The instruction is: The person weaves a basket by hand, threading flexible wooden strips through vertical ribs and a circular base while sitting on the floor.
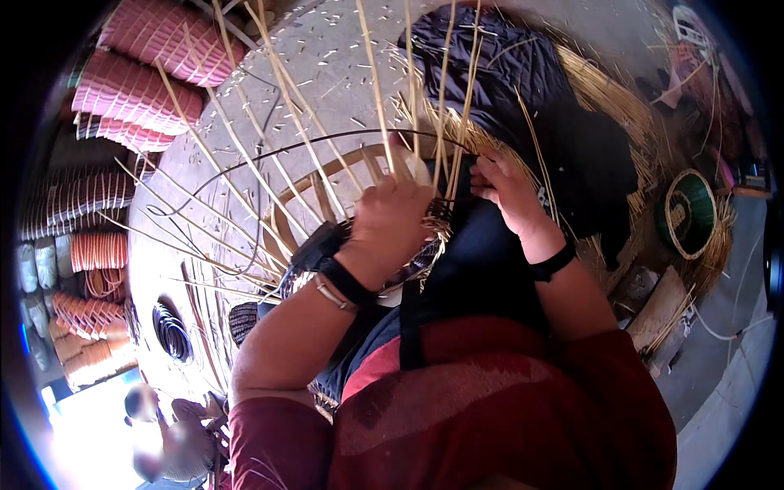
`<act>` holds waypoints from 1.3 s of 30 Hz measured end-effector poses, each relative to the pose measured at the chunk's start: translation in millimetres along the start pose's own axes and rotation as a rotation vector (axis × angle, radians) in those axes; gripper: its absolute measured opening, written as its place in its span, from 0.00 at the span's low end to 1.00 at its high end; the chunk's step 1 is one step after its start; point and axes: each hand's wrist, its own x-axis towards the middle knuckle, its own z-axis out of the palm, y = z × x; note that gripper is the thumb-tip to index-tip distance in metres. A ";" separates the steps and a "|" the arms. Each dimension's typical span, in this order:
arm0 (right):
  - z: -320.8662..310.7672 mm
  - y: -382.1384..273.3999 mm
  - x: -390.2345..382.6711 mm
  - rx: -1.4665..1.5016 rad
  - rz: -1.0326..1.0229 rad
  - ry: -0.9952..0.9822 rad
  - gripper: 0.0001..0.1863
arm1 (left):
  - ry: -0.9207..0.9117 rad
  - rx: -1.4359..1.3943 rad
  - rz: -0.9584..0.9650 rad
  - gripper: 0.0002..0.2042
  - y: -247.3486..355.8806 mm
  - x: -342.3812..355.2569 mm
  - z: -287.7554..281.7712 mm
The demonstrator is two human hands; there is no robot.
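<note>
A partly woven basket (431,231) rests over my lap, its long pale stakes (302,139) fanning upward and leftward. A dark flexible weaving strand (318,135) arcs across them toward my right side. My left hand (384,212) is closed over the stakes at the dark woven band, fingertips partly hidden. My right hand (502,188) has curled fingers at the end of the arc, apparently pinching the dark strand. My left forearm hides part of the basket.
Pink stacked baskets (139,90) and orange ones (98,251) line the left. A dark cloth (490,57) covers straw bundles (612,106). A green basket (686,204) sits right, a coiled dark strand (171,327) lower left. People (171,441) are at the lower-left edge.
</note>
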 end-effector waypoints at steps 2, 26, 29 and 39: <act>-57.3 20.6 -22.5 -0.187 0.186 -0.078 0.38 | 0.060 -0.094 -0.124 0.29 44.5 -27.4 30.7; -102.8 79.6 -94.5 -0.841 -0.355 -0.457 0.61 | 0.770 -0.950 -0.574 0.30 106.9 -149.3 199.2; -121.6 70.6 -96.7 -0.881 -0.319 -0.480 0.60 | 0.846 -0.873 -0.494 0.31 126.0 -146.2 193.6; -48.3 -32.4 -123.7 -2.067 -0.274 -0.368 0.27 | 0.614 -0.915 -0.526 0.26 134.7 -148.6 175.7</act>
